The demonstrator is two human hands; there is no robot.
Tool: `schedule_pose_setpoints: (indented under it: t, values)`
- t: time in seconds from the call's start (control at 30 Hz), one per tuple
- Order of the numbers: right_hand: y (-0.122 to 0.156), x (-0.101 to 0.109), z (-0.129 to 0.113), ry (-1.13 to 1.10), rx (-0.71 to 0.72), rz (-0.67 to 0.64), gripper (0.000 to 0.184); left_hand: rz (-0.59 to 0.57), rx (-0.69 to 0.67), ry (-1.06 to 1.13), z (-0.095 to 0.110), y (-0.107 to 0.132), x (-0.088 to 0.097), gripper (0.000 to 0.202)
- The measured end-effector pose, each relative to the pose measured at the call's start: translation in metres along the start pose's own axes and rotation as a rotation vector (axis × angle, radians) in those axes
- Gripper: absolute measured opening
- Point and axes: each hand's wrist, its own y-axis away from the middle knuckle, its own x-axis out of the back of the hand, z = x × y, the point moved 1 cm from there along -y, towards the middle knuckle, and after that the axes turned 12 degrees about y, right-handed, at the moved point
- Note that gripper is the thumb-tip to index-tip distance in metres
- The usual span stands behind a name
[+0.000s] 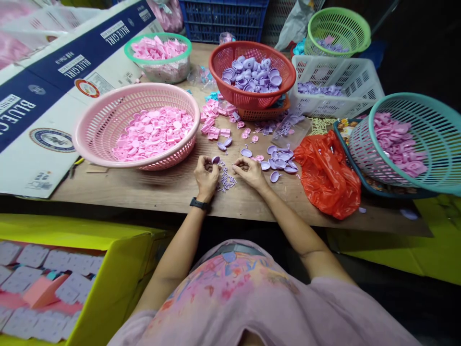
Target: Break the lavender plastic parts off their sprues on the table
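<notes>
My left hand (207, 175) is closed round a small purple oval plastic shell (215, 159), held between thumb and fingers just above the table. My right hand (250, 171) faces it in a pinch; what sits between its fingertips, if anything, is too small to make out. Between the hands lies a heap of tiny purple plastic bits (226, 180). A loose pile of purple oval shells (283, 158) rests to the right of my right hand. Two more purple shells (224, 143) lie beyond my left hand.
A pink basket (81, 129) of pink parts stands left, a red basket (252, 100) of purple shells behind. On the right are a red plastic bag (327, 173) and a tilted teal basket (442, 139). A printed cardboard sheet (54, 113) leans along the left.
</notes>
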Motion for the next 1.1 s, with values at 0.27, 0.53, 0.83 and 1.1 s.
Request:
schedule_pose_setpoints:
  t: [0.27,0.53,0.83,1.1]
  values:
    - [0.000,-0.001,-0.002,-0.263,-0.203,-0.059,0.048,-0.005,-0.094,-0.061,0.009,0.003,-0.002,0.021]
    - [-0.002,-0.001,0.004,-0.229,-0.143,0.023,0.046,-0.063,-0.010,0.002,0.004,0.007,-0.006,0.012]
    - [0.005,-0.008,-0.008,-0.173,-0.032,0.133,0.039,-0.106,-0.093,-0.013,0.012,0.007,-0.005,0.017]
    - [0.005,-0.009,-0.005,-0.064,-0.009,0.036,0.027,-0.073,0.045,0.126,0.004,0.006,-0.008,0.023]
